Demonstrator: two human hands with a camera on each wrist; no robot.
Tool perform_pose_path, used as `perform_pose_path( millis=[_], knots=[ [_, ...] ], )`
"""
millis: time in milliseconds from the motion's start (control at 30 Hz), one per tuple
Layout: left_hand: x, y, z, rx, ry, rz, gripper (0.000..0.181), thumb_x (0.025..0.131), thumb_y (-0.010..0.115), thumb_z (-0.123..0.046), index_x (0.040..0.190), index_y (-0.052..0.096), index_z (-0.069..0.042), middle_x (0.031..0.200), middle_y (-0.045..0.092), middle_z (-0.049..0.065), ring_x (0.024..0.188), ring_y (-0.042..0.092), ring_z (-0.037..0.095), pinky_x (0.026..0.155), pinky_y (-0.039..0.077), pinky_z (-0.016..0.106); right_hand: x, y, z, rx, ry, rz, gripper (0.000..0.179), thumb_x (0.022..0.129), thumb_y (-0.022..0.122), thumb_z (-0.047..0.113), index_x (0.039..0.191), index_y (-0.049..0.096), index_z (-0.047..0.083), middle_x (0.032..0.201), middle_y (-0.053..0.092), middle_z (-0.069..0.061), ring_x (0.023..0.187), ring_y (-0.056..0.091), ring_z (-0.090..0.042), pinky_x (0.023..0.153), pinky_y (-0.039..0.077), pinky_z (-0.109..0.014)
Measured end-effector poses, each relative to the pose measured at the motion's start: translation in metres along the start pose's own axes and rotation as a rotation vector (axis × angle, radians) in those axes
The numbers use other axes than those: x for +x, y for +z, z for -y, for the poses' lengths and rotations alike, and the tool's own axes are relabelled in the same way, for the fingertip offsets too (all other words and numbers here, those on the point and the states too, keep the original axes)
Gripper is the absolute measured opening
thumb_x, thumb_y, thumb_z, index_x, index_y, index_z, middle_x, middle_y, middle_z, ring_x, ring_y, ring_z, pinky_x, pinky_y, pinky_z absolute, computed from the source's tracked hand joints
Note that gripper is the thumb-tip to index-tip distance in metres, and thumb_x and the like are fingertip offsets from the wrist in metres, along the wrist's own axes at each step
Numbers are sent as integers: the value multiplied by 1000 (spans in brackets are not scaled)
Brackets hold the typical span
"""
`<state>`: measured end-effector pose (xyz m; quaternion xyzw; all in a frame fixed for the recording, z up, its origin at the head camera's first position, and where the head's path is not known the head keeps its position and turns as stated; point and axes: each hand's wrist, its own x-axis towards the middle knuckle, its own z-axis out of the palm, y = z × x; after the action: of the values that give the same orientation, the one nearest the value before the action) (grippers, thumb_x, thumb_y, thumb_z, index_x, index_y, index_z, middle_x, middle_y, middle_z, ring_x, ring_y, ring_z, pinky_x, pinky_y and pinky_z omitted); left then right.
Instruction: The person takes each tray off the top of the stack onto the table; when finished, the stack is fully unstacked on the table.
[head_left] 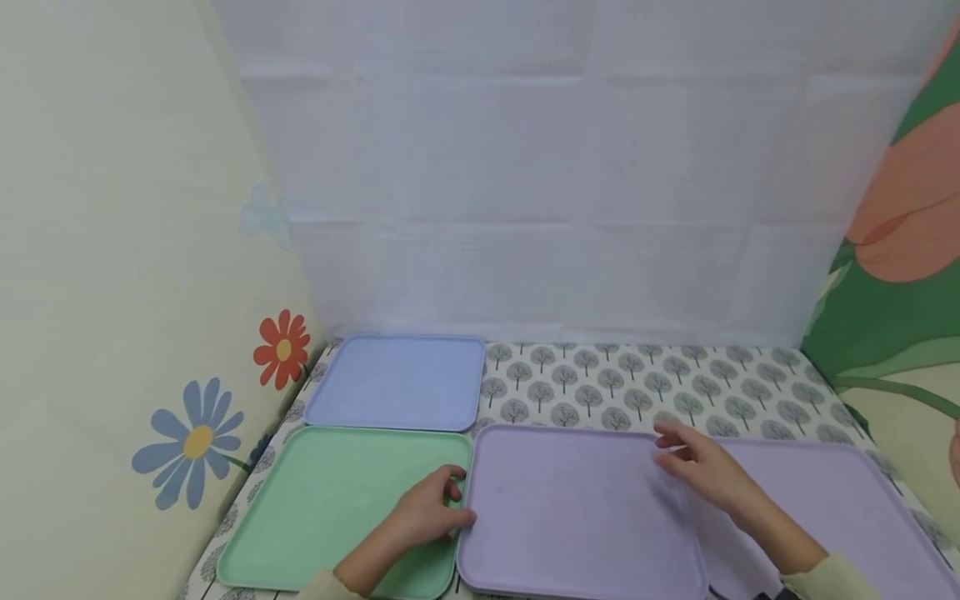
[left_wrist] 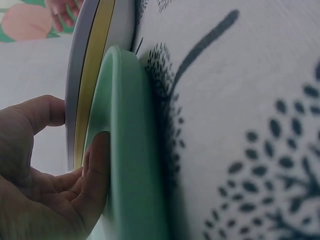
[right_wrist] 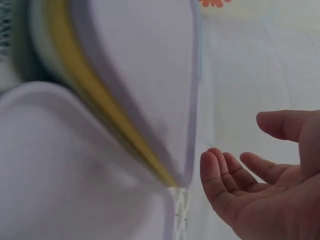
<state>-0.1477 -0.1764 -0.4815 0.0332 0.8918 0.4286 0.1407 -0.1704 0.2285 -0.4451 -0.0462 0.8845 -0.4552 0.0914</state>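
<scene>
A purple tray point(head_left: 577, 508) lies in the front middle of the table, topping a stack with a yellow tray point(left_wrist: 90, 80) below it. My left hand point(head_left: 427, 512) is at the stack's left edge. One of its digits touches the purple rim, while another reaches down over the green tray point(head_left: 330, 500) beside the stack. Over the purple tray's far right corner hovers my right hand point(head_left: 701, 467), its fingers loosely bent and holding nothing. In the right wrist view, background shows between those fingers and the tray edge.
Another purple tray point(head_left: 817, 500) lies at the right, against the stack. Behind the green tray is a blue tray point(head_left: 401, 379). A tree-patterned cloth point(head_left: 577, 387) covers the table. White sheeting point(head_left: 540, 167) hangs at the back, with flower-printed panels on both sides.
</scene>
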Motion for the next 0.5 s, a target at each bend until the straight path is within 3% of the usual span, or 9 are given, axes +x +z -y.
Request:
perform_pose_path(
  millis=[500],
  knots=[
    [0,-1,-1,22,-1,0,68,74,80,-14,133,52,5,97,57,6,60,59,16,53,55,32,-30,6,-39,-25,102,-71,57,92,72,17,141,50,-5,121,65,-17,103,65,-23,79,52,-32]
  ],
)
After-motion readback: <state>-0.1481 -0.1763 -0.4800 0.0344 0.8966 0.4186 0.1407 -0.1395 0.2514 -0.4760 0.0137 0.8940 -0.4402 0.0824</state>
